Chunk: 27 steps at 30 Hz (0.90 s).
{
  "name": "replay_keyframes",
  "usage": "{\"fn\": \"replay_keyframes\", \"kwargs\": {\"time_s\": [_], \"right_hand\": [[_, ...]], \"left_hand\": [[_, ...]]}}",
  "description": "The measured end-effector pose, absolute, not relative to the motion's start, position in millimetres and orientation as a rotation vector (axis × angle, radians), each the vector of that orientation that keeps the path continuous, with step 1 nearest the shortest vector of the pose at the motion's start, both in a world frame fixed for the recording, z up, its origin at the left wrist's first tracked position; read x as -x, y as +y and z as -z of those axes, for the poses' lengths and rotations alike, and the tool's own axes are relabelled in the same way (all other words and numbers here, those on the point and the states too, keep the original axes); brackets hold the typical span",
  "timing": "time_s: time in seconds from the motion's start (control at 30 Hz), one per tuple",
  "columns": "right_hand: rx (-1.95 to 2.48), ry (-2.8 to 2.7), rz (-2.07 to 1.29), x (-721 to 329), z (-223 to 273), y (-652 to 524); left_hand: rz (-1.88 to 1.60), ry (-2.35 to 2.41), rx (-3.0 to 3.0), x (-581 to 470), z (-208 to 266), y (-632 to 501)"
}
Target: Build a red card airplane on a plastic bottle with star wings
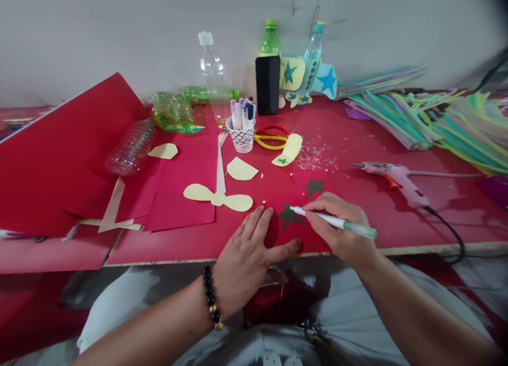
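Note:
Between my thumb and fingers, my right hand (341,223) grips a white marker pen (333,220) with a green end. Its tip touches a dark green star (291,216) on a red sheet of paper (317,241) at the table's front edge. A second dark star (313,186) shows just above it. My left hand (252,244) lies with fingers spread, pressing on the sheet's left side. Beyond its fingertips is a cream propeller-shaped cutout (217,198). Other cream paper pieces (241,169) lie farther back.
A patterned cup (241,138) of markers stands mid-table beside scissors (272,138). Behind are a black phone (267,85), plastic bottles (214,69) and a decorated bottle plane (309,77). A pink glue gun (397,178) with its cord and bundled colored strips (400,114) lie right. Red sheets (71,159) occupy the left.

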State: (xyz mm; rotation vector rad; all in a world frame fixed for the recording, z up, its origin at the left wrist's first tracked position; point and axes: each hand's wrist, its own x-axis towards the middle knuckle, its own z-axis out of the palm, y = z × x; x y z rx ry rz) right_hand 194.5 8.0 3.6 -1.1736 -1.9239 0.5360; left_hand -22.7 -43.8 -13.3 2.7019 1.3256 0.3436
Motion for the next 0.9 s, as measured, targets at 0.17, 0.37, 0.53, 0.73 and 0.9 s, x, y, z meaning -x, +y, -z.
{"fn": "replay_keyframes", "kwargs": {"time_s": [0.17,0.37,0.53,0.73,0.9], "right_hand": [[1.158,-1.929,-0.559,-194.9,-5.7,7.9],[1.099,-1.941,-0.619,-196.0,-8.1,8.1],[1.075,-1.937,-0.628,-197.0,-7.9,7.8],[1.082,-1.92,-0.648,-197.3,-9.7,7.2],[1.05,-1.947,-0.646,-196.8,-10.1,7.1]], "left_hand": [[-0.35,1.319,-2.696,22.7,15.8,-43.8],[-0.345,1.313,-2.702,23.4,17.8,-43.7],[-0.355,1.307,-2.713,24.4,18.1,-44.0],[-0.336,1.316,-2.72,23.9,16.9,-43.8],[-0.336,1.321,-2.712,23.9,15.9,-44.7]]}}
